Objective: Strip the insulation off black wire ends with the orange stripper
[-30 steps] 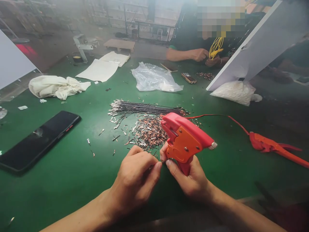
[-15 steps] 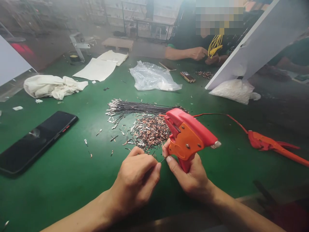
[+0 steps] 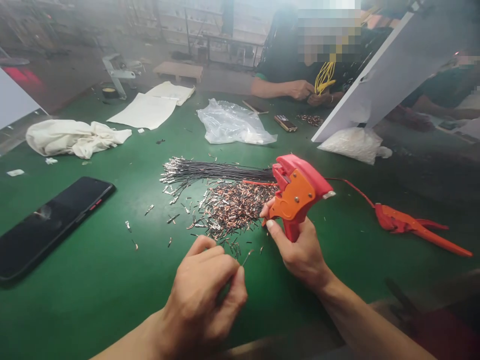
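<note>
In the head view, a pile of wire scraps [image 3: 236,202] lies mid-table. On its near side, the left hand [image 3: 208,285] pinches a thin wire [image 3: 246,258] between thumb and forefinger, its bare end pointing up toward the pile. At the pile's right edge, the right hand [image 3: 300,250] has its fingers wrapped around the handle of a red-and-orange tool [image 3: 298,192]. The tool hides the right end of a bundle of black wires [image 3: 221,170], which lies just beyond the pile. Right of the pile is a second tool [image 3: 405,222], with a red cord [image 3: 354,186] reaching it. Left of the pile lies a phone [image 3: 56,225]; farther off on that side are a cloth [image 3: 75,137] and paper [image 3: 146,107]. Beyond the pile are a clear plastic bag [image 3: 232,122] and a co-worker's hand [image 3: 302,90] at yellow wires [image 3: 324,80]. Beyond it to the right, a slanting white board [image 3: 363,80] blocks part of the background.
</note>
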{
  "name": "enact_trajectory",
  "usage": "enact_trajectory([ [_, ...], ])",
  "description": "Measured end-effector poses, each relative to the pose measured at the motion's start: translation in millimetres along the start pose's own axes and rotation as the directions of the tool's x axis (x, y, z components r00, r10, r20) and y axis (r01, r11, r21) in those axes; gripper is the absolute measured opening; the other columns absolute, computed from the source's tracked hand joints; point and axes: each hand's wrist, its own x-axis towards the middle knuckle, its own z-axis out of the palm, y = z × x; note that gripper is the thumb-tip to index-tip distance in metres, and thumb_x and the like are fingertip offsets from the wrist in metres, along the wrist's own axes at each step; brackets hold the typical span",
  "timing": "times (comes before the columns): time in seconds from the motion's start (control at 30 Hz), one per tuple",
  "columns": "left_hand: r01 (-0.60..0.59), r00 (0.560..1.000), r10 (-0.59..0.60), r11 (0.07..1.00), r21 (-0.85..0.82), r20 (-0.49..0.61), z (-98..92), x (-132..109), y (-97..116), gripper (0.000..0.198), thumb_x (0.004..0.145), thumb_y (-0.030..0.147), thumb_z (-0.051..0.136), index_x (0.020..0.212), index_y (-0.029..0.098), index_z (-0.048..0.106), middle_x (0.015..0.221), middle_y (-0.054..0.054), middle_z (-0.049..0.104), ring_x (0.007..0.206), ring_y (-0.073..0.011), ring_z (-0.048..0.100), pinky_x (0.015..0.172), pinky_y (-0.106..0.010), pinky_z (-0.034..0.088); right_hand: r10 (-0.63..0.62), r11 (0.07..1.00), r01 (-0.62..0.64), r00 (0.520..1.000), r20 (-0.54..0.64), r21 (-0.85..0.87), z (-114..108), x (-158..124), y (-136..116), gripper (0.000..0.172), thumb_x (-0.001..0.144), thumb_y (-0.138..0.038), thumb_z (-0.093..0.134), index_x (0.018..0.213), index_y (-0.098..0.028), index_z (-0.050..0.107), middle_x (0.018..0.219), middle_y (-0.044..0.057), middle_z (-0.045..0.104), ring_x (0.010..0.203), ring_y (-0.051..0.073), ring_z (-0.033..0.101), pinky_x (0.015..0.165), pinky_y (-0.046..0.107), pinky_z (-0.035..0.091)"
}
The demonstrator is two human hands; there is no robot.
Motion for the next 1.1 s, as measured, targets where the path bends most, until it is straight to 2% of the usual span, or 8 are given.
enact_trajectory([
  [0.1,0.070,0.994,-0.068,0.997,0.024,-0.080,-3.0,2,-6,0.019,0.087,0.005,0.051,0.074,0.018,0.052,0.058,0.005,0.050,0.053,-0.0092,0.042,0.061,-0.027,0.039,-0.021,0.999,0.020,0.999,0.028,0.048,0,5,-7,0.017,0.085,-0.017,0.055,0.101,-0.020,0.061,0.099,0.006,0.064,0.093,0.022,0.061,0.088,0.039,0.049],
  [0.23,0.107,0.975,-0.101,0.994,0.021,-0.197,-5.8,2,-14,0.014,0.087,0.005,0.056,0.086,0.019,0.057,0.068,0.004,0.060,0.058,-0.0096,0.047,0.062,-0.026,0.040,0.105,0.964,-0.133,0.986,0.130,0.229,1,5,-12,0.017,0.086,-0.020,0.059,0.103,-0.022,0.064,0.105,0.006,0.068,0.099,0.022,0.063,0.093,0.041,0.049],
  [0.4,0.053,0.968,-0.048,0.999,0.013,-0.247,-8.8,1,-14,0.017,0.086,0.002,0.057,0.093,0.018,0.058,0.074,0.002,0.063,0.059,-0.0090,0.046,0.061,-0.026,0.039,0.278,0.638,-0.406,0.914,0.295,0.655,5,2,-13,0.031,0.081,-0.007,0.056,0.105,-0.025,0.058,0.106,0.002,0.072,0.105,0.022,0.065,0.102,0.047,0.044],
  [0.5,0.044,0.967,-0.036,0.999,0.027,-0.251,-9.9,2,-17,0.017,0.085,0.003,0.058,0.094,0.018,0.058,0.073,0.003,0.061,0.059,-0.0088,0.046,0.060,-0.027,0.038,0.298,0.440,-0.529,0.848,0.438,0.726,10,1,-16,0.043,0.072,0.002,0.051,0.105,-0.025,0.057,0.107,0.001,0.073,0.105,0.022,0.066,0.102,0.049,0.044],
  [0.57,0.053,0.962,-0.036,0.997,0.055,-0.271,-10.8,4,-19,0.016,0.085,0.004,0.058,0.094,0.018,0.058,0.071,0.003,0.059,0.058,-0.0087,0.046,0.060,-0.027,0.038,0.276,0.378,-0.580,0.815,0.510,0.722,14,-1,-18,0.048,0.068,0.005,0.048,0.105,-0.024,0.056,0.106,0.002,0.073,0.104,0.022,0.067,0.100,0.048,0.045],
  [0.73,0.045,0.951,-0.015,0.995,0.091,-0.309,-14.1,9,-17,0.015,0.085,0.004,0.055,0.081,0.018,0.054,0.061,0.005,0.051,0.057,-0.0094,0.045,0.059,-0.027,0.038,0.158,0.389,-0.615,0.778,0.608,0.686,23,-12,-21,0.050,0.064,0.004,0.045,0.105,-0.022,0.055,0.100,0.002,0.072,0.095,0.020,0.067,0.089,0.042,0.051],
  [0.93,0.156,0.939,-0.130,0.986,0.057,-0.317,-13.8,13,-9,0.022,0.085,0.008,0.051,0.066,0.019,0.050,0.054,0.005,0.045,0.055,-0.0098,0.044,0.058,-0.025,0.040,0.068,0.416,-0.632,0.739,0.670,0.654,27,-24,-22,0.042,0.071,-0.004,0.049,0.108,-0.021,0.054,0.093,0.002,0.069,0.080,0.018,0.066,0.080,0.036,0.049],
  [1.1,0.194,0.925,-0.174,0.980,0.029,-0.337,-9.2,13,-4,0.025,0.083,0.012,0.053,0.059,0.018,0.049,0.051,0.005,0.047,0.053,-0.0097,0.043,0.053,-0.023,0.039,0.086,0.480,-0.625,0.732,0.676,0.616,28,-27,-21,0.032,0.070,-0.010,0.055,0.101,-0.018,0.058,0.083,0.003,0.067,0.077,0.018,0.062,0.073,0.031,0.044],
])
